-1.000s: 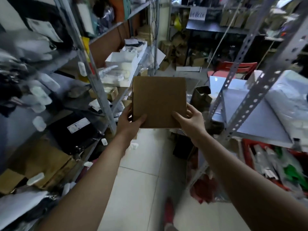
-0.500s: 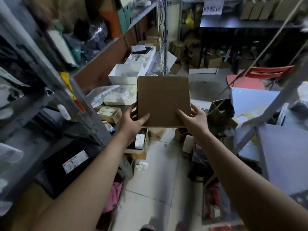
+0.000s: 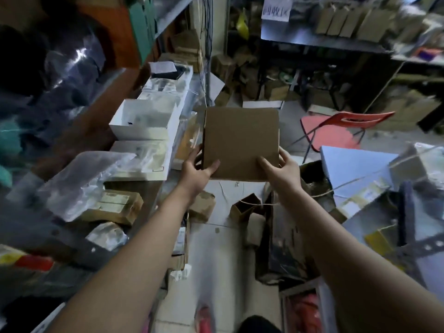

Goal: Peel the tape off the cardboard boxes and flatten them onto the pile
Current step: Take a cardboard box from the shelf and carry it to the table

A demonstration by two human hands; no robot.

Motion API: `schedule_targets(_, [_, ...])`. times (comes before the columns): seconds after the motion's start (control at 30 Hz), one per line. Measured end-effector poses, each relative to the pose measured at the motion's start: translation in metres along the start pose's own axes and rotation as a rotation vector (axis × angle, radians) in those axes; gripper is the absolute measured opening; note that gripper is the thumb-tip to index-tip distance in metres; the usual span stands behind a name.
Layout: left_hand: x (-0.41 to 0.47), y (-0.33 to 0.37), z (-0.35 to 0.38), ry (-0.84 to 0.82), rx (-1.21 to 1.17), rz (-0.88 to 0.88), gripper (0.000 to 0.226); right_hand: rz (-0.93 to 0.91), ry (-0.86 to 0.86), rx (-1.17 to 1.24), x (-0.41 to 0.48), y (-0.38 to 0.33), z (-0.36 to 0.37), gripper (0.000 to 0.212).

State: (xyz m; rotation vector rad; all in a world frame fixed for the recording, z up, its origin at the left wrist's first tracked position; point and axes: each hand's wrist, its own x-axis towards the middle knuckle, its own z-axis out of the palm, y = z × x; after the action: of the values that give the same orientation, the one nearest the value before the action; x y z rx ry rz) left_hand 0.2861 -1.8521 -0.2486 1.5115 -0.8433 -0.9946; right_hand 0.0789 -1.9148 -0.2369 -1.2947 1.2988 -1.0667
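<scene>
We hold the cardboard box up in the air at mid-view, flat brown face toward the camera. It sits between both hands, gripped at the lower corners.

Left hand: clamped on the lower-left corner, thumb across the near face, fingers wrapped behind the left edge.
Right hand: clamped on the lower-right corner, thumb on the near face, fingers behind.

No tape visible on the face toward us. We can't tell about the far side.

Containers:
- White open-top carton on the left shelf, just left of the box. It holds clear plastic packs, too blurred to identify.
- White tray nearer on the same shelf, with clear bags in it. A crumpled plastic bag lies beside it.
- Small open brown carton on the floor below the held box. Its inside is dark and the contents are unreadable.

Red chair stands on the right, well apart from the box. Loose brown cartons are heaped under the back shelving.
</scene>
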Motion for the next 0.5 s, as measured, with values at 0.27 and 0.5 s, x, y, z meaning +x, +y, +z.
schedule_targets(0.27, [0.128,-0.002,0.048,-0.104,0.053,-0.028,0.057,0.049,0.106,0.03,0.108,0.019,-0.007,0.041])
schedule_targets(0.5, [0.256,0.022,0.094,-0.144,0.143,0.015,0.05,0.078,0.119,0.162,0.25,0.031,-0.008,0.058])
